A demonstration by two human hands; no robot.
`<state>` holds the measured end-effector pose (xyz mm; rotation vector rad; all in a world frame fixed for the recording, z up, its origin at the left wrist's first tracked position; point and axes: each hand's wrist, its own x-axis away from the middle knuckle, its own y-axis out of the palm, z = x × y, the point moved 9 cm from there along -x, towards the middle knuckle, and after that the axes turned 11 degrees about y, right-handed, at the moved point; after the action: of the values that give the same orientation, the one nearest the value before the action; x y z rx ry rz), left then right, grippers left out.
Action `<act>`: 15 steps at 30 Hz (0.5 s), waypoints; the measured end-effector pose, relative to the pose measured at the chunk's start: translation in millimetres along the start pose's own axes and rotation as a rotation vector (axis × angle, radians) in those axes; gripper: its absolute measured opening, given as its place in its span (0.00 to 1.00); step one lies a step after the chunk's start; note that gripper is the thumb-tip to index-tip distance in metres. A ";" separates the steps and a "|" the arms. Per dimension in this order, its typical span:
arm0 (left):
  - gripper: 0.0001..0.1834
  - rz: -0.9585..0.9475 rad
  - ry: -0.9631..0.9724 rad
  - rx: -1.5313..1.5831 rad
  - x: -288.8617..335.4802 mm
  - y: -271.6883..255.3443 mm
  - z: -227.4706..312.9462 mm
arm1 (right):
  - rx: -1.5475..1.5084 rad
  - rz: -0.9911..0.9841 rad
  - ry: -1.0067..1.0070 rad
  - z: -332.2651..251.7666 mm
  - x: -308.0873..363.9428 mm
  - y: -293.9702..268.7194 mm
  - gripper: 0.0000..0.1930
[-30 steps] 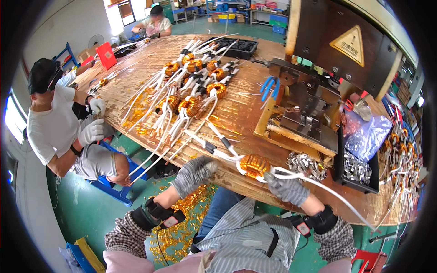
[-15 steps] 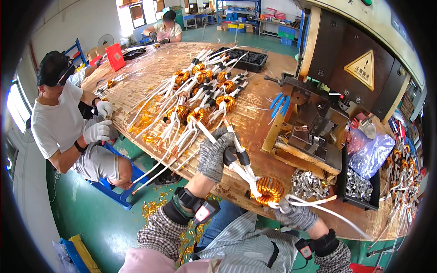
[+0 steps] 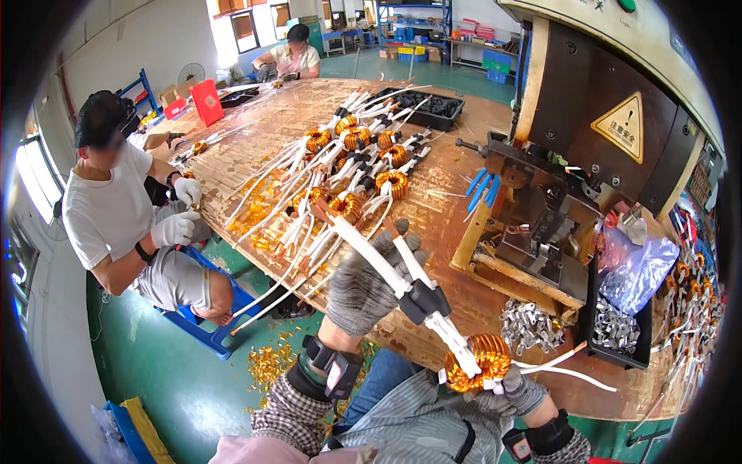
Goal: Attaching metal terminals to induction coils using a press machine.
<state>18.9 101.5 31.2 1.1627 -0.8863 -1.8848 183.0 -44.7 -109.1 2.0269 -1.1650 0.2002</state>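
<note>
A copper-wound ring coil (image 3: 478,362) is held up between my hands, off the front edge of the bench. My right hand (image 3: 519,393) is closed at its lower right side, partly hidden behind it. From the coil, thick white-sleeved leads (image 3: 369,251) with bare copper ends run up to the left. Black sleeves (image 3: 423,301) sit around these leads about midway. My left hand (image 3: 362,288) is closed around the leads above the black sleeves, its fingertips partly hidden. Thinner white wires (image 3: 568,374) stick out to the right beside my right hand. Both hands wear grey knit gloves.
Similar coils (image 3: 390,184) lie heaped on the wooden bench (image 3: 433,224). A press machine (image 3: 553,232) stands at right, with metal terminals (image 3: 533,325) and a black bin (image 3: 638,340) nearby. A black tray (image 3: 433,112) sits farther back. A co-worker (image 3: 116,209) sits at left, another (image 3: 290,58) at the far end.
The coil and its leads have come up closer to my head and swung so the leads point further left. The black sleeves, apart before, now sit side by side. Both hands keep their grip.
</note>
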 end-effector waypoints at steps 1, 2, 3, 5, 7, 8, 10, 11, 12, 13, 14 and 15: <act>0.41 -0.015 0.028 -0.075 -0.5 -11.4 0.6 | -0.037 -0.025 -0.029 -10.7 7.8 19.8 0.36; 0.37 -0.065 0.018 -0.010 -1.6 -4.2 -2.0 | -0.076 -0.048 -0.062 -21.1 14.2 33.4 0.35; 0.32 -0.119 0.005 0.056 -2.8 3.9 -3.8 | -0.115 -0.068 -0.099 -28.3 17.3 38.2 0.34; 0.23 0.004 0.008 -0.110 -5.2 -3.3 -7.5 | -0.035 -0.159 -0.088 1.9 10.2 -6.0 0.34; 0.19 -0.020 0.004 -0.062 -7.4 3.0 -9.6 | 0.081 -0.008 -0.072 17.5 4.5 -23.9 0.35; 0.18 0.052 0.076 -0.216 -8.6 0.4 -1.5 | 0.197 0.060 -0.155 12.0 11.1 -28.5 0.36; 0.18 0.195 0.189 -0.429 -6.2 4.4 10.9 | 0.113 0.013 -0.145 14.3 8.2 -25.0 0.37; 0.18 0.242 0.216 -0.510 -6.4 5.0 13.0 | 0.111 0.012 -0.143 10.6 16.8 -21.7 0.37; 0.18 0.266 0.246 -0.537 -3.5 -2.6 16.7 | 0.207 0.076 -0.098 -6.2 27.7 -5.3 0.37; 0.18 0.280 0.271 -0.558 -2.4 -10.4 19.2 | 0.303 0.148 -0.063 -15.6 34.9 2.1 0.36; 0.19 0.306 0.264 -0.580 -0.8 -19.6 21.1 | 0.241 0.073 0.123 2.7 31.9 -6.4 0.31; 0.19 0.322 0.250 -0.596 -2.4 -24.8 19.3 | 0.559 0.165 0.042 10.2 30.2 -35.0 0.25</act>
<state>-3.8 119.0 18.1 0.8034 -0.3089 -1.5410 225.4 -62.1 -120.7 2.3803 -1.3572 0.7155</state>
